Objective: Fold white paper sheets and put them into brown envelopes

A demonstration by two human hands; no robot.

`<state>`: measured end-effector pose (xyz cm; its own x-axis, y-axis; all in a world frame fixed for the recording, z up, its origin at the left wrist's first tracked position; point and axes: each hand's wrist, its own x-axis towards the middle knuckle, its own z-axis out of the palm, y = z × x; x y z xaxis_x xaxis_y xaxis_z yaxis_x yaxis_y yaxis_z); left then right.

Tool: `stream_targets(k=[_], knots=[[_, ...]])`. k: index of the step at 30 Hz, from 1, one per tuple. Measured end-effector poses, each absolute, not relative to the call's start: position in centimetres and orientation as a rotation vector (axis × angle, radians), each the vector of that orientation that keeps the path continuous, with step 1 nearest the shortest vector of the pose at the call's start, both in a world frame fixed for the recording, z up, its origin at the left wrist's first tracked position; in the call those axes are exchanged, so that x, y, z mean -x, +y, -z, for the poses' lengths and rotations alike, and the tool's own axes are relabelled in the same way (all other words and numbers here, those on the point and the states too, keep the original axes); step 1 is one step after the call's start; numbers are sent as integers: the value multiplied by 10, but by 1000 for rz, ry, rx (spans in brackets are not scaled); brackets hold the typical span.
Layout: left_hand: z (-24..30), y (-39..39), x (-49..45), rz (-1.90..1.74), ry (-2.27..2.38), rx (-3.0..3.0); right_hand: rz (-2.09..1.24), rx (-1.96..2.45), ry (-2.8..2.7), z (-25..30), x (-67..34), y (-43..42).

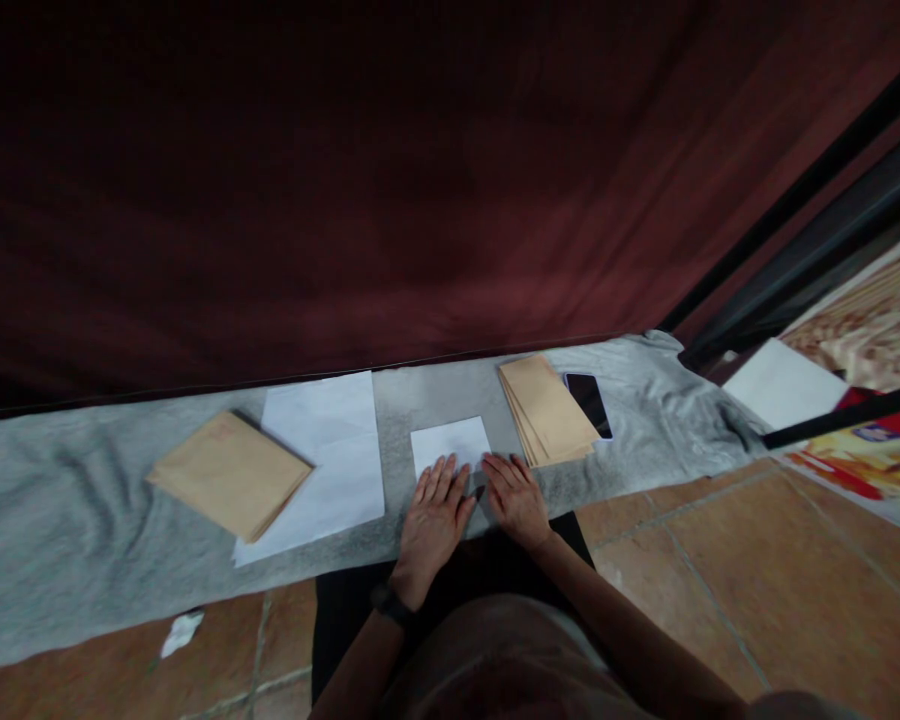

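A small white sheet of paper (450, 440), perhaps folded, lies on the grey cloth in front of me. My left hand (435, 512) rests flat on its near part, fingers stretched out and slightly apart. At the sheet's near right corner lies my right hand (517, 500), also flat, with its fingertips touching or just beside the paper. Neither hand grips anything. Part of the sheet's near edge is hidden under my fingers. Right of the sheet, a fanned stack of brown envelopes (547, 408) sits close to my right hand.
Another pile of brown envelopes (232, 475) overlaps large white sheets (337, 450) on the left. A phone (589, 405) lies beside the right stack. The grey cloth (52, 520) covers the narrow surface, backed by a dark red curtain (390, 230). Crumpled white paper (182, 633) is on the tiled floor.
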<state>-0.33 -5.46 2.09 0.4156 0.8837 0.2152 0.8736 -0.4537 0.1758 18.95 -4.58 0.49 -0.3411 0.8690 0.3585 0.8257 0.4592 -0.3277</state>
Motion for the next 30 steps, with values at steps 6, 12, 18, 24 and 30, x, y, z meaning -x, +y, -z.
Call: stream_targets(k=[6, 12, 18, 24, 30], knots=[[-18, -56, 3, -414, 1655, -2598, -193, 1303, -2309, -8, -167, -51], [-15, -56, 4, -443, 1662, -2596, -151, 1330, -2308, -3, -161, -55], [-17, -56, 3, -456, 1664, -2565, -114, 1374, -2275, -2, -170, -56], [-12, -59, 2, -481, 1669, -2578, -81, 1404, -2236, 1, -188, -56], [-6, -61, 1, -513, 1676, -2549, -129, 1448, -2218, 5, -203, -58]])
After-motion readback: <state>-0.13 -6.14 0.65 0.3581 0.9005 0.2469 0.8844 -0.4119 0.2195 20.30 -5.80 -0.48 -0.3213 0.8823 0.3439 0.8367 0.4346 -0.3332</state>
